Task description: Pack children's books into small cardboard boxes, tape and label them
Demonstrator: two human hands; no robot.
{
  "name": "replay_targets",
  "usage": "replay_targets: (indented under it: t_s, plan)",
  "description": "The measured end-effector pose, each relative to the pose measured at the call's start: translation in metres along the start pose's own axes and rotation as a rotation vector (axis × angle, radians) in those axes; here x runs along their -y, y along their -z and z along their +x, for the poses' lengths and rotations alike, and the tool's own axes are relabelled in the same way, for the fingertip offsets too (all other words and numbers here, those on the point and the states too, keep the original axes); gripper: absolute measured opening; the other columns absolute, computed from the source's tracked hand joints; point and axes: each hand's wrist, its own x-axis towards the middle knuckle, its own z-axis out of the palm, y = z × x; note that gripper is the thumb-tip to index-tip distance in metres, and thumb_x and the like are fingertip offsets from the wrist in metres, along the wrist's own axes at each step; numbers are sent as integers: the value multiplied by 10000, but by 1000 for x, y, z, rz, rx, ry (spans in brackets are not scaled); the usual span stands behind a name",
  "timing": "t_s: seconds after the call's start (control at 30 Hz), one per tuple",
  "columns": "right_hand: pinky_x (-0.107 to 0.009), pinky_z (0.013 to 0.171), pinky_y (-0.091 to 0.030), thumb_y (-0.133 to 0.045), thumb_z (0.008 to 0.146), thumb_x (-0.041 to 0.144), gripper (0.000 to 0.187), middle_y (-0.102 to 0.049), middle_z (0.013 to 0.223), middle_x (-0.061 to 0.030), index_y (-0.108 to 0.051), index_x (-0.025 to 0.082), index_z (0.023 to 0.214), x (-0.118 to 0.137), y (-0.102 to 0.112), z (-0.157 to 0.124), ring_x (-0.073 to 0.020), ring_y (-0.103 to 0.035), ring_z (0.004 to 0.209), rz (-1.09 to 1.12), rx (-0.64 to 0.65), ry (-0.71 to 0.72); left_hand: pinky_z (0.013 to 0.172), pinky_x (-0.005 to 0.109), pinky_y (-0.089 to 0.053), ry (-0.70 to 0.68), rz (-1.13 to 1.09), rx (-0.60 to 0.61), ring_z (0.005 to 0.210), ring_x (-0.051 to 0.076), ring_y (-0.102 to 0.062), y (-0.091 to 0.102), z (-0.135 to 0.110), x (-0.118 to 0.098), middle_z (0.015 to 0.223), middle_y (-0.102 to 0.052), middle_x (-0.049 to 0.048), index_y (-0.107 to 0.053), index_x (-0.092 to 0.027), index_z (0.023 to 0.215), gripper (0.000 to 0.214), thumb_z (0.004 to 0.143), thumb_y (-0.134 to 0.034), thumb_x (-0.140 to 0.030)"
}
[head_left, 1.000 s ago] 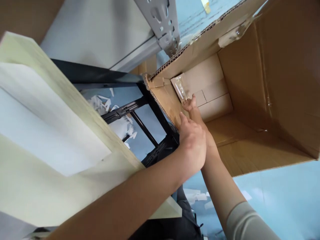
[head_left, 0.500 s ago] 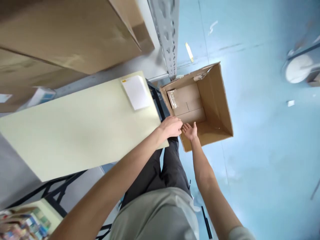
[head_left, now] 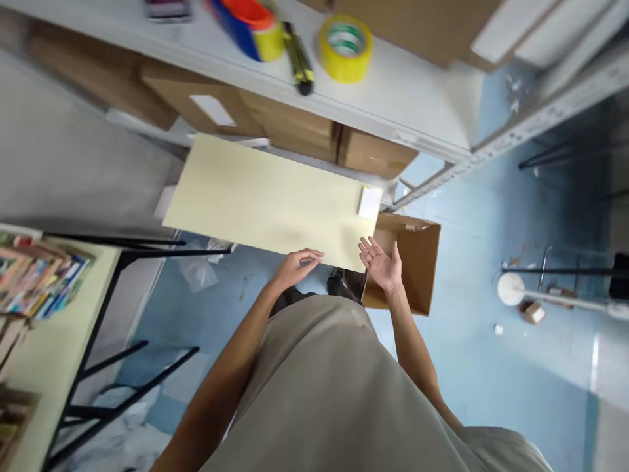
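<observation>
My left hand [head_left: 297, 267] hovers by the front edge of a pale yellow table [head_left: 265, 196], its fingers stretched out and nothing in it. Palm up and fingers spread, my right hand [head_left: 382, 263] is empty beside the table's right end. Beneath and behind that hand an open cardboard box [head_left: 417, 269] stands on the floor; my hand and the table hide part of its inside. A small white stack of paper [head_left: 368, 202] lies at the table's right end.
Above the table, a grey shelf [head_left: 393, 108] carries a roll of yellow tape [head_left: 345, 49], a box cutter [head_left: 297, 60] and a blue-and-yellow object [head_left: 250, 29]. Cardboard boxes [head_left: 289, 124] sit below it. To the left is a table with several books [head_left: 44, 275]. A white round stool [head_left: 511, 289] stands right.
My view has swung up and left, bringing the shelf with the tape into sight. My hands have moved apart; the left has uncurled, and the right has shifted back from the box.
</observation>
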Motion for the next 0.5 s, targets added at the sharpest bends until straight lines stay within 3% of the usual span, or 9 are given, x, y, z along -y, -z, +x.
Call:
replay_targets:
  t_s: [0.1, 0.2, 0.37, 0.5]
  plan:
    - [-511, 1274, -610, -506, 1095, 774, 664, -728, 1654, -95, -738, 303, 1502, -33, -72, -6, -271, -647, 1599, -232, 134, -33, 1171, 548, -647, -22, -163, -222, 1244, 335, -828, 56, -50, 11, 1311, -871, 180, -858, -228, 923, 446, 895, -846, -673]
    - [-558, 1352, -531, -528, 1058, 821, 689, -694, 1698, -76, -765, 322, 1470, -86, -147, -5, -305, -602, 1646, -449, 240, -93, 1187, 553, -631, -75, -268, -435, 1255, 345, -826, 114, -106, 22, 1289, -875, 186, -859, -222, 920, 464, 865, -887, -682]
    - [-592, 1407, -452, -547, 1030, 846, 726, -695, 1694, -81, -748, 346, 1516, -210, -260, 6, -320, -558, 1682, -713, 367, -281, 1193, 565, -617, -110, -349, -745, 1266, 359, -819, 206, -206, 53, 1259, -882, 167, -865, -240, 910, 485, 844, -913, -718]
    - [-560, 1418, -438, -498, 1067, 828, 716, -705, 1683, -77, -737, 344, 1537, -314, -326, 11, -299, -547, 1692, -836, 501, -428, 1176, 576, -621, -115, -380, -920, 1276, 378, -814, 259, -282, 79, 1266, -880, 161, -883, -250, 919, 453, 886, -897, -701]
